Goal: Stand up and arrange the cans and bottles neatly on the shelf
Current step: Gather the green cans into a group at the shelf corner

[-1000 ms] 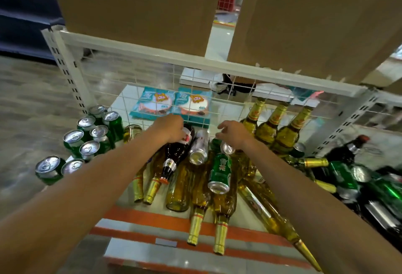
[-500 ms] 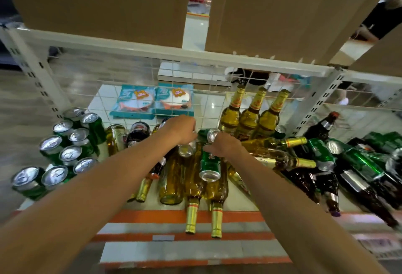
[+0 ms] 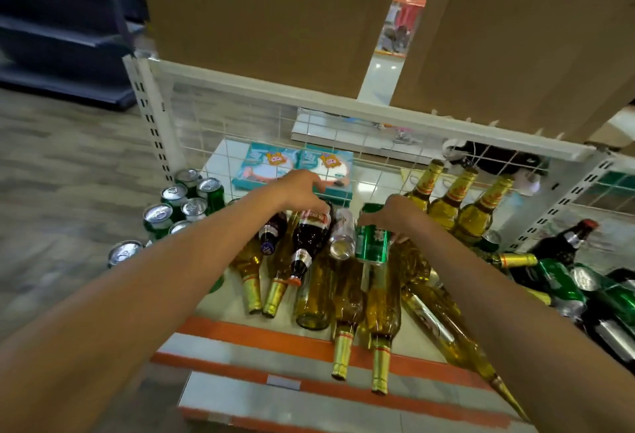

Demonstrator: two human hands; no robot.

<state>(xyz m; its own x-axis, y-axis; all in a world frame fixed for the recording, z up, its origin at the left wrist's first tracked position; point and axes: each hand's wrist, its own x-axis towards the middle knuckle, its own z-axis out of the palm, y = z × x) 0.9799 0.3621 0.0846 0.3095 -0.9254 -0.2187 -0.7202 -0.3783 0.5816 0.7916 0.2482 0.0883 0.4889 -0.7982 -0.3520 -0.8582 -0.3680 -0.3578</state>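
- The right hand (image 3: 395,214) has closed on the green can (image 3: 372,243). A second ago it reached past that can, which lay flat on the heap. Now the fingers and thumb wrap the can's upper end and the can is tipped up, its far end higher than its near end.
- The green can sits just left of the three standing gold bottles (image 3: 450,202), above the lying gold bottles (image 3: 383,309). Whether it has fully left them cannot be told.
- The can is green with pale lettering and a silver rim. It shows no dent, and its top is hidden under the hand.
- The left hand (image 3: 302,188) has stayed further left of the standing bottles, over the butt of the dark bottle (image 3: 309,233). Its fingers curve loosely above the glass, and whether they grip it cannot be told.
- A silver can (image 3: 342,235) lies between the dark bottle and the green can, touching both.
- The change suggests the pick of one can has begun. A likely home is the block of upright cans (image 3: 185,202), far to the left of the standing bottles.
- Most of the shelf (image 3: 309,357) is unsorted, so the task looks early.
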